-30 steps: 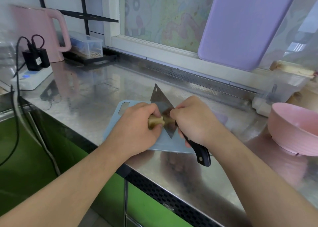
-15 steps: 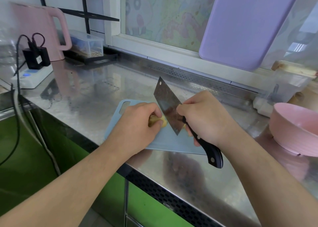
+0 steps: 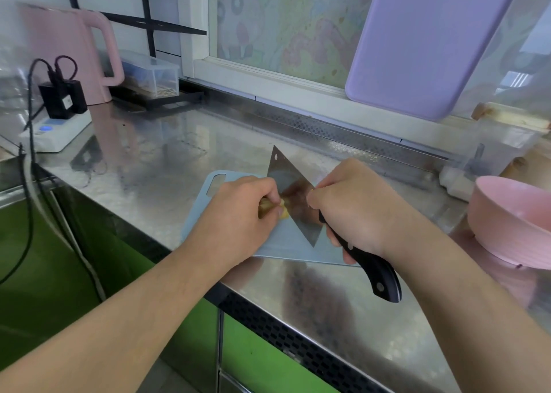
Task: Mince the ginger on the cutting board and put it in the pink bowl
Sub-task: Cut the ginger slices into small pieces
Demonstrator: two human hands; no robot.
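The left hand (image 3: pixel 238 213) is curled over the ginger (image 3: pixel 272 209), fingertips pinching it down on the cutting board (image 3: pixel 286 243); the right hand (image 3: pixel 354 208) is clamped round the black handle of the cleaver (image 3: pixel 290 196), index finger and thumb up near the blade. There is only 1 view, the head camera, so everything is placed from the cutting board.

The ginger sits near the board's middle, mostly hidden under the left fingers, with a pale yellow cut end showing just beside the blade. The cleaver stands on edge across the board, its flat face touching or nearly touching that cut end (whether the edge is on the board I cannot tell). The pink bowl (image 3: pixel 512 222) stands well to the right of the board, apart from it, on the steel counter (image 3: pixel 167 166).

By my judgement the ginger is light, firm and fibrous, knobbly enough to roll, so it wants holding from above with knuckles forward and fingertips tucked back from the edge. Once minced it will be damp and sticky, better scraped up on the blade than picked up.

Count: 1 piece of ginger, 1 cleaver, 1 cutting board in use, 1 pink bowl. Behind the board, 1 lilac board (image 3: pixel 423 41) leans at the window; far left of it stand 1 pink kettle (image 3: pixel 68 52) and 1 power strip (image 3: pixel 56 130).
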